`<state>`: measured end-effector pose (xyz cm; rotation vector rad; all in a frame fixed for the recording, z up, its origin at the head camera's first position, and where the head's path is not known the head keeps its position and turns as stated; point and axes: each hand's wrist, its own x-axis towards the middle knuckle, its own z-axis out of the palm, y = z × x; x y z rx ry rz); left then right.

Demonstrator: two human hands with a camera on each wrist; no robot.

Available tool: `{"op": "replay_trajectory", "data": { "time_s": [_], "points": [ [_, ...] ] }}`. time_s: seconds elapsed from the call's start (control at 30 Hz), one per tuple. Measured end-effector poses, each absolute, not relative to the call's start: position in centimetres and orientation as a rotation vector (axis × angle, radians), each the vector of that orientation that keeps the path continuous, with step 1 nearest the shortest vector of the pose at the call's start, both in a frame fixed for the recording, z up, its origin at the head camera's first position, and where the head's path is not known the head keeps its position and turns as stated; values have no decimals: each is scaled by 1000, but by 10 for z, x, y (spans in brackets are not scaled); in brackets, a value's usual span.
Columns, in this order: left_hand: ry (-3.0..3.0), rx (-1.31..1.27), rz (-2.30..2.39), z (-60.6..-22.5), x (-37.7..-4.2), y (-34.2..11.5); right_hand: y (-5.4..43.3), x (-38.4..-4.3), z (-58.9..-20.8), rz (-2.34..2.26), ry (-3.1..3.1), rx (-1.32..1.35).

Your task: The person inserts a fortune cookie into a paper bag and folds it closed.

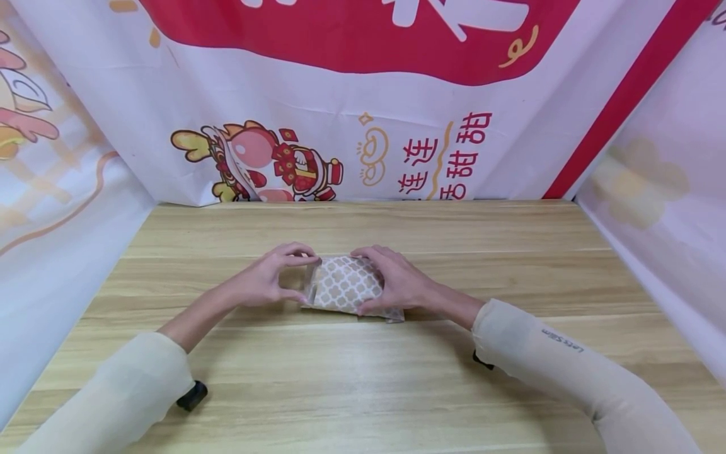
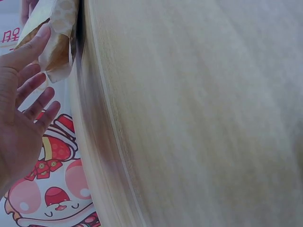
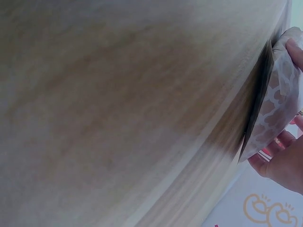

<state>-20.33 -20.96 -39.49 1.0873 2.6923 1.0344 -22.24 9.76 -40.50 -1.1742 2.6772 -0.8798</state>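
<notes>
Two hands meet at a small patterned pouch [image 1: 347, 285] lying on the wooden table [image 1: 363, 378].

Both hands work at opposite ends of the pouch, which sits near the middle of the table, beige with a white lattice print. The left hand [image 1: 271, 279] pinches the pouch's clear open end between curled index finger and thumb; from the left wrist view its other fingers [image 2: 33, 90] stretch out loosely. The right hand [image 1: 397, 282] curls over the pouch's other end, thumb below and fingers on top, gripping it. Pale sleeves [image 1: 558, 362] cover both forearms. Behind the table hangs a red and white banner [image 1: 363, 94] with a cartoon figure.
</notes>
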Motion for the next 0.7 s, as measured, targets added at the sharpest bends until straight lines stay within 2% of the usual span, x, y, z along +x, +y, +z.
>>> {"op": "replay_trajectory", "data": {
  "time_s": [0.23,0.57,0.7],
  "points": [
    [2656,1066,1068,-393,-204,-212,97,-223,-405,-878,2684,-1187],
    [2690,680,1216,-392,-209,-202,98,-223,-406,-885,2681,-1207],
    [2636,599,1260,-391,-209,-197,98,-223,-406,-881,2680,-1202]
  ]
}}
